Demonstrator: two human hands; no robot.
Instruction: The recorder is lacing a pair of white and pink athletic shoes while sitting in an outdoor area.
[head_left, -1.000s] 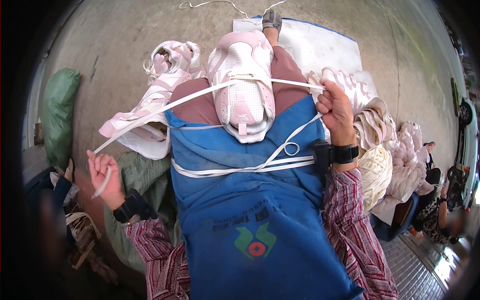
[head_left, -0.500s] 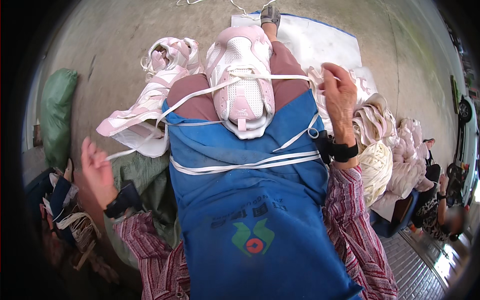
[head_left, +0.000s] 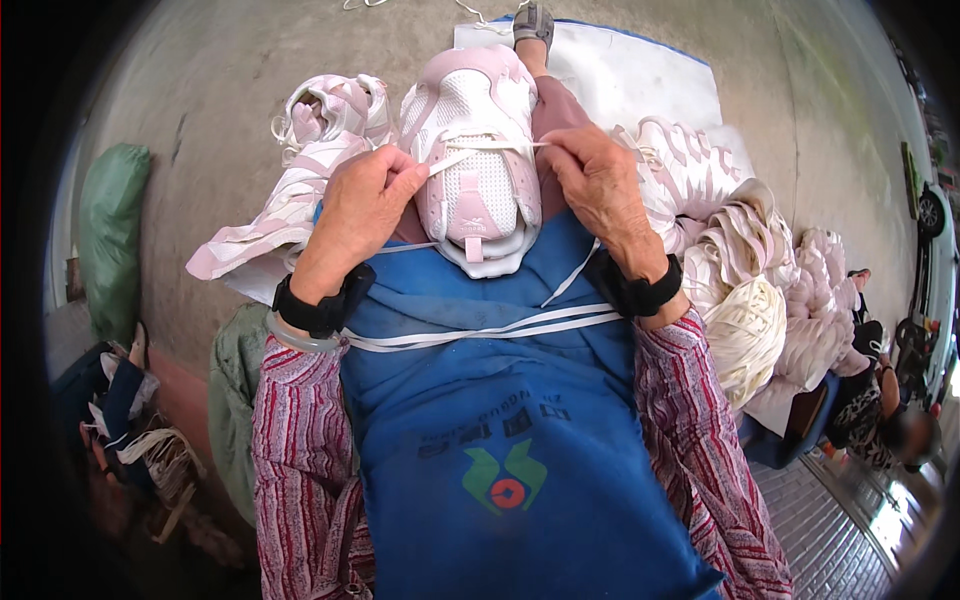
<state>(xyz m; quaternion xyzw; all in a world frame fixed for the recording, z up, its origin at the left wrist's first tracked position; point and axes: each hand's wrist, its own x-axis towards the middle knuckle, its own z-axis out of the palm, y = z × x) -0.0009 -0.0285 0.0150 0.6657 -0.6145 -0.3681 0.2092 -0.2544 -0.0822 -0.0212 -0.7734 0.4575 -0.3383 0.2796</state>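
Observation:
A pink and white shoe upper (head_left: 478, 190) rests on my lap, its tongue and pull tab toward me. White shoelace (head_left: 470, 146) crosses its front in the lowest eyelets. My left hand (head_left: 362, 200), left of the upper, pinches one side of the lace between thumb and fingers. On the other side, my right hand (head_left: 598, 190) pinches the lace near the upper's right edge. A loose lace end (head_left: 570, 277) hangs down over my blue apron (head_left: 480, 390) beside my right wrist.
More pink and white shoe uppers (head_left: 300, 190) lie at my left. Stacked uppers (head_left: 690, 165) and a bundle of white laces (head_left: 746, 330) are at my right. A green sack (head_left: 115, 240) stands far left. Another person (head_left: 875, 395) sits at the far right.
Both hands have come inward to the upper. The left rose from low at the side, where it drew the lace out; the right closed on the lace. The lace sits closer to the upper.

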